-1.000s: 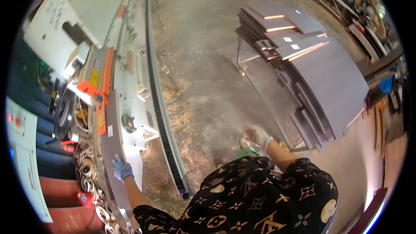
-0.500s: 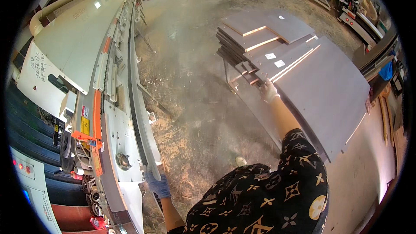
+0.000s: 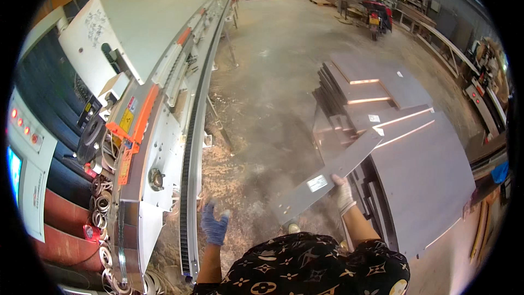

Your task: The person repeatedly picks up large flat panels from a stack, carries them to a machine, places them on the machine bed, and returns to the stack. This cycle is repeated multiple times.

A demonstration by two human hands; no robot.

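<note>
A long narrow grey board [image 3: 349, 157] with a white label and a few small holes near its lower end is held in my right hand [image 3: 344, 194], which wears a white glove. The fingers close on the board's near edge, and it slants in front of me at the left side of a stack of grey panels [image 3: 431, 169]. My left hand [image 3: 214, 224], in a blue glove, holds nothing; its thumb and fingers are apart beside the dark track [image 3: 189, 196] of a long machine.
The long white machine [image 3: 158, 16] with orange parts [image 3: 144, 114] runs along the left. A control panel [image 3: 31, 158] with red lights stands at far left, near several rolls of edging strip [image 3: 102, 203]. Sawdust lies on the floor [image 3: 262, 98]. A motorcycle [image 3: 376, 17] is parked farther back.
My right hand has drawn the narrow board off the stack toward me. My left hand has come away from the machine's end, and the view has tilted up and turned left.
</note>
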